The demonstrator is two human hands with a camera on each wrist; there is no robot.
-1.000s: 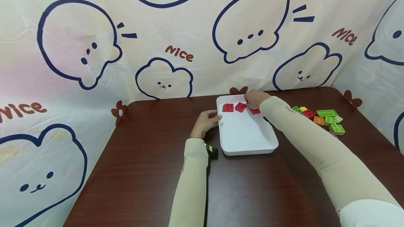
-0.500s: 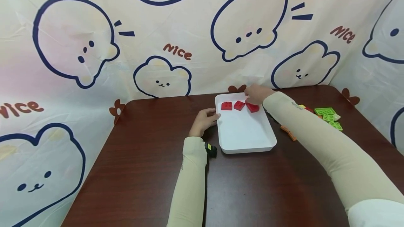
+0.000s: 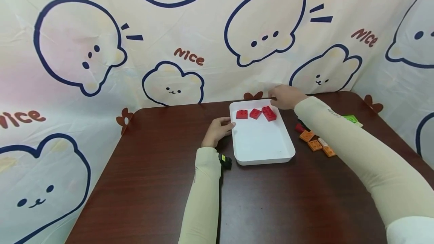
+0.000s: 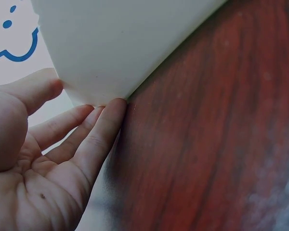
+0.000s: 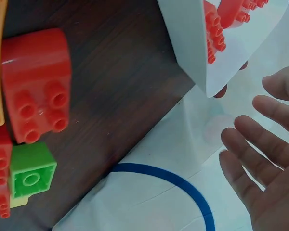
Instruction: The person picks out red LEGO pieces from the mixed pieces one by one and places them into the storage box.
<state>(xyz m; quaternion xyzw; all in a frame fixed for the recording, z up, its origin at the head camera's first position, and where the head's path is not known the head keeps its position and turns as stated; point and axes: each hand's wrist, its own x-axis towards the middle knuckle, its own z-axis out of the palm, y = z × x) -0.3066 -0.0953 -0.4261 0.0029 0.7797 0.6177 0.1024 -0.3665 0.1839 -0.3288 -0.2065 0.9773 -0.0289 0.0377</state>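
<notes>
A white tray [image 3: 264, 144] stands on the table with three red toy bricks along its far end: a left one [image 3: 242, 114], a middle one [image 3: 255, 113] and a longer right one [image 3: 269, 113]. My left hand [image 3: 217, 131] touches the tray's left side. Up close in the left wrist view, its fingertips and thumb rest against the white wall, with the fingers extended. Beyond the tray's far right corner hovers my right hand [image 3: 286, 96]. In the right wrist view this hand's fingers [image 5: 255, 166] are spread and hold nothing.
Right of the tray lie loose bricks, including orange ones [image 3: 314, 145], a green one [image 3: 350, 118] and a red one with a rounded end [image 5: 38, 86]. The right sleeve [image 3: 342, 138] covers part of this pile. A printed curtain [image 3: 217, 82] hangs behind the dark table [image 3: 162, 183].
My right hand has let go of the right red brick and moved right, out past the tray's rim. That brick now lies in full view. The left hand keeps its place at the tray.
</notes>
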